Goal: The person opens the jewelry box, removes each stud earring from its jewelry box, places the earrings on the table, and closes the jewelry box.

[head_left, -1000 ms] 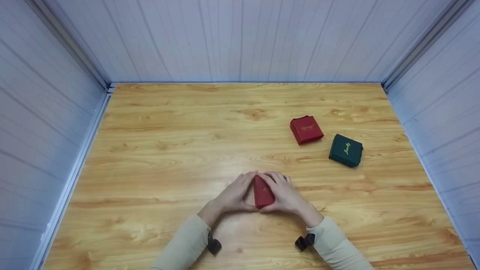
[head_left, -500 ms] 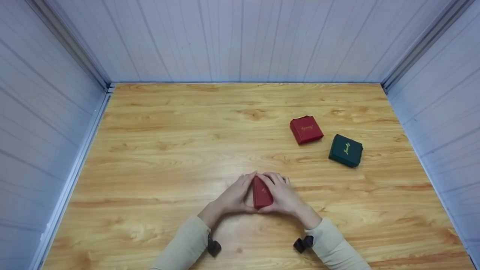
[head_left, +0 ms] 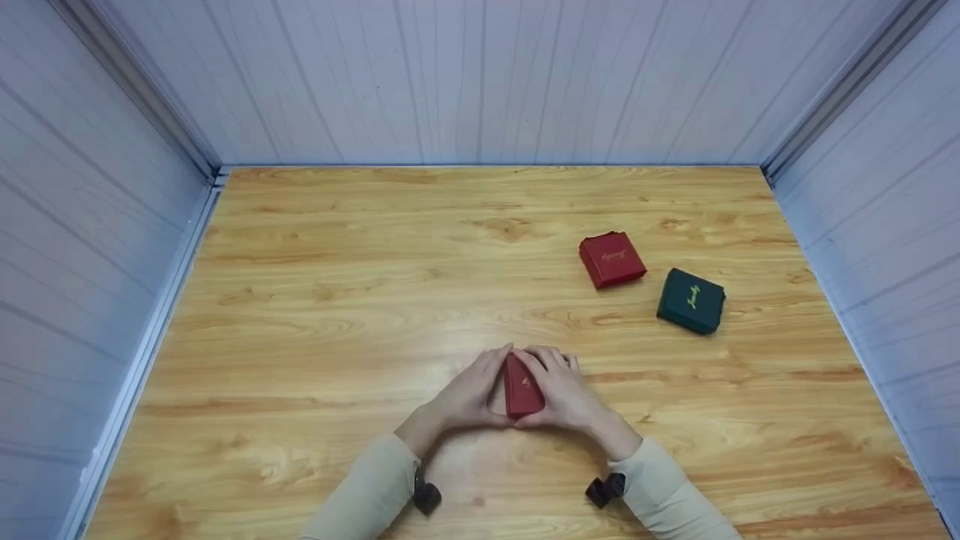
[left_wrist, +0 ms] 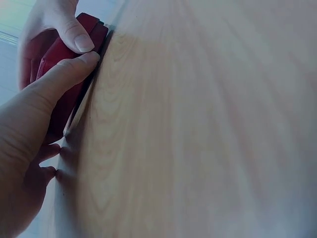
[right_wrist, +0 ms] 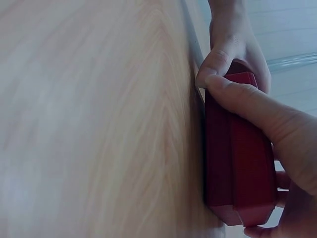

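A small red jewelry box (head_left: 523, 388) with gold lettering sits on the wooden table between both hands. My left hand (head_left: 466, 391) holds it from the left, thumb at the near side and fingertips at the far corner. From the right, my right hand (head_left: 568, 391) grips the box, covering part of its lid. In the right wrist view a seam runs along the side of the red box (right_wrist: 247, 158), and the two thumb tips meet at its near face. The left wrist view shows the left thumb (left_wrist: 64, 77) lying across that face.
Farther back on the right lies a second red box (head_left: 613, 259) with gold script. Beside it is a dark green box (head_left: 691, 301), also lettered in gold. White panel walls (head_left: 480, 82) enclose the wooden table (head_left: 315, 300) at the back and sides.
Both hands and the held box have shifted very slightly to the left. The other two boxes stay where they were.
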A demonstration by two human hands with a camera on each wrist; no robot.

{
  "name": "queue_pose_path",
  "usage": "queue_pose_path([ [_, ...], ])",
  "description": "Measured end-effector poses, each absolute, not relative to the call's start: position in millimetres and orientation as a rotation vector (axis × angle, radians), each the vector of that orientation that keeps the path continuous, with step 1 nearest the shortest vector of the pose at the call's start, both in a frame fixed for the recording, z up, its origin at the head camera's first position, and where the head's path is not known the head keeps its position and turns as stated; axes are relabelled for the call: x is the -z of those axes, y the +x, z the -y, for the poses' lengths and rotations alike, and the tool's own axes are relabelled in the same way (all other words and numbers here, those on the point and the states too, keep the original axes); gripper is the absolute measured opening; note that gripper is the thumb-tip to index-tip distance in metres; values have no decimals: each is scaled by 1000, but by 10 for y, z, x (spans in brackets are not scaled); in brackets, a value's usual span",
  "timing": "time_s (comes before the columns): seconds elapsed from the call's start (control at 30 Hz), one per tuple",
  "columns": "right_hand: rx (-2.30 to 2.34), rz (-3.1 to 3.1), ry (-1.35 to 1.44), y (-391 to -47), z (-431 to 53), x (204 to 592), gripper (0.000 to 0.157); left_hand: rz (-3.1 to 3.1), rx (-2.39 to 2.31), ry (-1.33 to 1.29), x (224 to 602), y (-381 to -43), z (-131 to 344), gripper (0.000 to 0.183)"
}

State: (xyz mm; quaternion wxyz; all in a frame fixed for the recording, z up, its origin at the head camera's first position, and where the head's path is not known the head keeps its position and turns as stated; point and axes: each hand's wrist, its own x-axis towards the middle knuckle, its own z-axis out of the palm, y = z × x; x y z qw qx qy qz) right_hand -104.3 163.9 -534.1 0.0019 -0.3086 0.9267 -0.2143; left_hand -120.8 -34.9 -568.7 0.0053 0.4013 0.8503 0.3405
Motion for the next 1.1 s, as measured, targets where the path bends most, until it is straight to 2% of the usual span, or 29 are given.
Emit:
queue_pose_path([
  [0.33, 664, -2895, -966, -1034, -1637, 5332, 103, -2687, -1047, 1268, 5698, -1191, 338, 104],
  [1.1, 651, -2865, -961, -1050, -1644, 5301, 104, -2666, -1032, 1228, 5719, -1200, 338, 107],
])
